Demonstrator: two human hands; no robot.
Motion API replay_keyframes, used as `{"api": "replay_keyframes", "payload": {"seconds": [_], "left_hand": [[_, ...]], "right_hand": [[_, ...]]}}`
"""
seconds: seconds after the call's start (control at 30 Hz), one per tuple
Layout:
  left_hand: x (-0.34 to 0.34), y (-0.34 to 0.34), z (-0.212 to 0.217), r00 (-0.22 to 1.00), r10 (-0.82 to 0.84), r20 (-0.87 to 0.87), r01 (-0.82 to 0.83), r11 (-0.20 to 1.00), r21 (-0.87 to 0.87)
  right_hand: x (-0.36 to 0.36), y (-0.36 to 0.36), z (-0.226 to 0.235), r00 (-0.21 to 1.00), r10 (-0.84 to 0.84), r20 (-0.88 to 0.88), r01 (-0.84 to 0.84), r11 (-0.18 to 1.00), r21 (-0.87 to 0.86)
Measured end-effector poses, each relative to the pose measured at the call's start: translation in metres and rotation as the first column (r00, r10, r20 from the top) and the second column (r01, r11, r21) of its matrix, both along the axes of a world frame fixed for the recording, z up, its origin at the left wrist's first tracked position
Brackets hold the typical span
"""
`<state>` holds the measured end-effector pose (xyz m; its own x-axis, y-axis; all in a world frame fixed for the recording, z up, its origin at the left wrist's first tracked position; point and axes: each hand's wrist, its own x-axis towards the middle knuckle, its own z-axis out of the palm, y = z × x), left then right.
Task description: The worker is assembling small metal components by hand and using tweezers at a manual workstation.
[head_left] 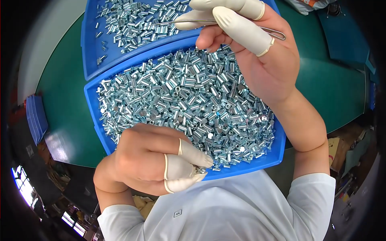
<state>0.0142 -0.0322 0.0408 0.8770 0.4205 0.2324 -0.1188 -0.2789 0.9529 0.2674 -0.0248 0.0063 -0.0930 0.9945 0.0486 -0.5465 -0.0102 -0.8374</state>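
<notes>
My left hand [148, 158] is closed at the near edge of a blue bin [91, 96], its rubber-cotted fingertips pinching a small silvery rivet nut [202, 170]. That bin is filled with loose shiny rivet nuts [181, 92], flanged at one end. My right hand [265, 48] is raised over the bin's far right part, with white rubber cots on its thumb and fingers. It grips thin metal tweezers [279, 34], whose tips point left over a second blue bin [90, 48] behind the first. More rivet nuts [132, 30] lie in that far bin.
Both bins stand on a green table [64, 104] with a curved edge. A blue box [36, 119] is at the left edge, and a plastic bag [307, 6] lies at the far right. A dark teal panel [345, 40] is at the right.
</notes>
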Motion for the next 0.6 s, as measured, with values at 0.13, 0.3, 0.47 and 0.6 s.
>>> {"api": "replay_keyframes", "payload": {"seconds": [0.13,0.3,0.47,0.6], "left_hand": [[-0.001,0.002,0.001,1.000,-0.009,0.026,0.010,0.999,-0.035],[0.000,0.004,-0.001,0.998,-0.007,0.061,0.008,1.000,-0.010],[0.001,0.001,0.002,0.999,0.040,-0.003,-0.040,0.998,-0.040],[0.002,0.007,0.000,0.989,0.123,-0.080,-0.124,0.992,-0.006]], "right_hand": [[0.000,-0.001,0.000,1.000,0.007,0.004,-0.007,1.000,-0.016],[-0.002,0.000,-0.003,1.000,0.003,-0.008,-0.003,0.999,-0.032],[-0.006,-0.001,-0.004,0.954,-0.147,0.262,0.087,0.970,0.229],[-0.009,0.001,-0.004,0.961,-0.143,0.238,0.102,0.979,0.176]]}}
